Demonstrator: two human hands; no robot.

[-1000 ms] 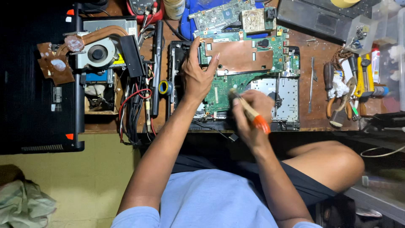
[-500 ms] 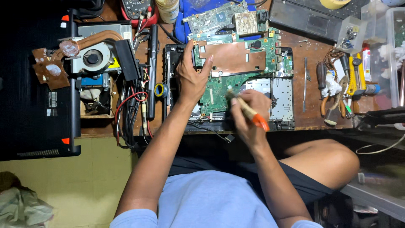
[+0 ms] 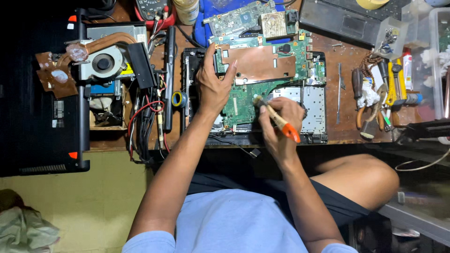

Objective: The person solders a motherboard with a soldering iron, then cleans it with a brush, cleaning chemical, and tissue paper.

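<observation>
- The left hand [image 3: 213, 86] lies flat on the left edge of the green board [image 3: 248, 100], fingers spread, the thumb up near the board's top corner, pinching nothing.
- The right hand [image 3: 279, 124] is curled around a screwdriver [image 3: 276, 119] with an orange handle, fingers pressed tight about its shaft.
- The screwdriver slants, its orange end toward the person and its tip down on the board's lower middle; the tip itself is hidden by the fingers.
- The board sits in an open laptop base [image 3: 311, 110] in the middle of the wooden bench [image 3: 347, 129], just in front of the person.
- A copper plate [image 3: 258, 63] covers the board's upper part, between the two hands and the far edge.
- A second, smaller board [image 3: 241, 18] lies behind, on a blue mat.
- To the left, well apart from the hands, a fan [image 3: 103, 63] with a copper pipe rests on other parts, beside a tangle of red and black wires [image 3: 147, 117].
- A black laptop lid [image 3: 37, 93] hangs off the bench's left end.
- To the right, pliers [image 3: 370, 110] and other tools lie in a heap near clear plastic boxes [image 3: 431, 47].
- A thin metal pick [image 3: 340, 91] lies between the laptop base and the tools.
</observation>
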